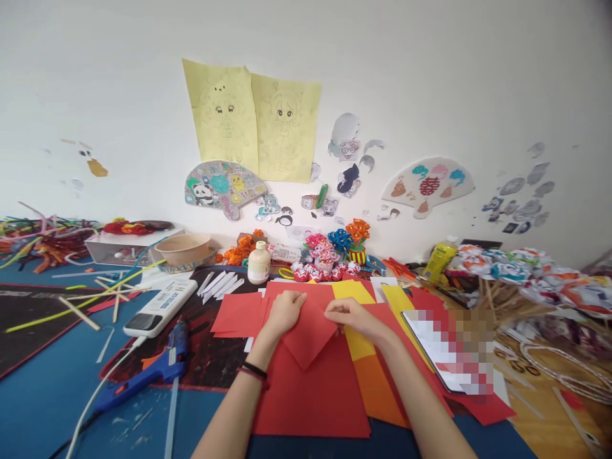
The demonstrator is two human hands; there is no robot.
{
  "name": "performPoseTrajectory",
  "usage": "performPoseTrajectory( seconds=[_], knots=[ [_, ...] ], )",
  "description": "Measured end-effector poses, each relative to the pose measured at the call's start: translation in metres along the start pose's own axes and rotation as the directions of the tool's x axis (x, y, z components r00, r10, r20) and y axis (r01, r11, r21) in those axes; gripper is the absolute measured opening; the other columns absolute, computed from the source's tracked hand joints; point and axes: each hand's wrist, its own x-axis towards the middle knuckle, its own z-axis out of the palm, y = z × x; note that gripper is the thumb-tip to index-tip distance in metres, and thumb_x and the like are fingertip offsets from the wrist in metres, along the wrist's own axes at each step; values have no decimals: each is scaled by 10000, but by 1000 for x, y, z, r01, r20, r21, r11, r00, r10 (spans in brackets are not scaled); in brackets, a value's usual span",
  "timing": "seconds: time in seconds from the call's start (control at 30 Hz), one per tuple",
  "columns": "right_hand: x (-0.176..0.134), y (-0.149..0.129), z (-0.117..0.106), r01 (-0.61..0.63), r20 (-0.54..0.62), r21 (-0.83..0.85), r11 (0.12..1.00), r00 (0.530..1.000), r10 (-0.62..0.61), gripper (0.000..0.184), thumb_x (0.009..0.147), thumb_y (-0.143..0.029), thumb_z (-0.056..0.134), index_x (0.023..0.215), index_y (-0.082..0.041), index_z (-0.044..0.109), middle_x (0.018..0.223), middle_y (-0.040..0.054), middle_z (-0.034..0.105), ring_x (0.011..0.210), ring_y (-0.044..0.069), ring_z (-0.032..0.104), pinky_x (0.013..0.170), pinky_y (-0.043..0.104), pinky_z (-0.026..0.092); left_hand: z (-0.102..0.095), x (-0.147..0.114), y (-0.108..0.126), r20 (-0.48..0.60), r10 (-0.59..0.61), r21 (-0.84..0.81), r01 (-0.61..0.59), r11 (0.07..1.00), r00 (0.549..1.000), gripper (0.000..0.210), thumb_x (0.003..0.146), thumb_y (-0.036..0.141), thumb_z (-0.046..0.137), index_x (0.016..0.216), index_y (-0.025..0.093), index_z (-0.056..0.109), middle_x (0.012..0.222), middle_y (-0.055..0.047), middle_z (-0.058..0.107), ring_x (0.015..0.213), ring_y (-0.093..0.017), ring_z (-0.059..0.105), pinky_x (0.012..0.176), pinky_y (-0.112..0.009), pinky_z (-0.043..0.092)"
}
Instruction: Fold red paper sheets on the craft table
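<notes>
A red square of paper (308, 341) is turned with one corner toward me, above a larger red sheet (310, 405). My left hand (287, 310) is closed at its upper left edge, fingers curled on the paper. At its right corner, my right hand (352, 316) pinches the paper between thumb and fingers. Smaller red paper pieces (238, 313) lie left of my left hand. Yellow paper (356, 344) and orange paper (382, 398) show beneath my right hand and forearm.
A blue glue gun (160, 366) and white power bank (161, 307) lie left. Behind the paper stand a glue bottle (259, 264) and craft flowers (322, 248). Right are a phone (428, 344), a yellow bottle (440, 260) and scissors (519, 364).
</notes>
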Motion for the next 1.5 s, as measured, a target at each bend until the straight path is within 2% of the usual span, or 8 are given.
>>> performPoseTrajectory(
  seconds=[0.1,0.2,0.3,0.5,0.8,1.0,1.37,1.5],
  knots=[
    [2,1,4,29,18,-59,998,999,-28,353,810,-461,599,596,-196,506,529,-50,430,507,112,402,501,243,285,3,-3,7,45,48,49,-50,998,998,392,846,379,475,517,186,386,526,28,401,542,-114,335,547,-259,200],
    [6,5,7,68,-49,-84,994,996,-73,383,822,-447,573,569,-198,429,545,-57,361,517,102,318,495,242,235,9,-6,12,94,82,68,-89,994,992,391,869,358,437,520,185,398,513,33,390,528,-114,328,545,-263,203],
    [10,10,9,96,-105,-88,991,989,-105,366,835,-449,539,593,-200,423,582,-56,359,548,106,307,514,240,239,14,-8,16,129,100,78,-110,991,987,388,877,356,421,531,181,424,510,37,390,526,-113,323,541,-260,204],
    [15,14,10,120,-134,-101,988,982,-133,311,821,-405,507,603,-207,408,596,-51,360,571,116,326,529,240,253,21,-9,18,146,104,104,-120,987,984,376,872,319,427,525,175,436,520,27,413,536,-114,359,544,-252,214],
    [20,19,13,119,-211,-125,985,967,-144,279,790,-305,464,555,-208,350,511,-65,296,501,98,276,488,247,185,27,-11,21,64,38,188,-50,981,997,330,867,291,469,563,171,518,551,12,471,555,-122,364,553,-249,196],
    [22,24,11,103,-199,-119,988,972,-125,255,769,-275,444,541,-211,349,486,-66,296,466,92,270,458,244,182,26,-12,25,13,-17,239,14,971,1000,323,857,299,496,567,173,559,573,-19,536,563,-136,404,555,-262,191],
    [18,20,9,93,-44,-78,993,994,-96,172,723,-252,474,566,-200,425,480,-77,350,436,75,348,427,209,244,6,-3,12,-125,-109,259,139,956,986,344,871,320,488,569,177,568,584,-19,570,575,-143,475,561,-244,249],
    [15,19,6,43,27,-65,997,999,-42,117,717,-242,477,608,-197,478,492,-56,496,424,88,466,415,194,311,-5,-3,12,-200,-117,264,168,950,973,334,882,344,462,629,190,616,667,-47,635,637,-172,537,569,-251,263]
  ],
)
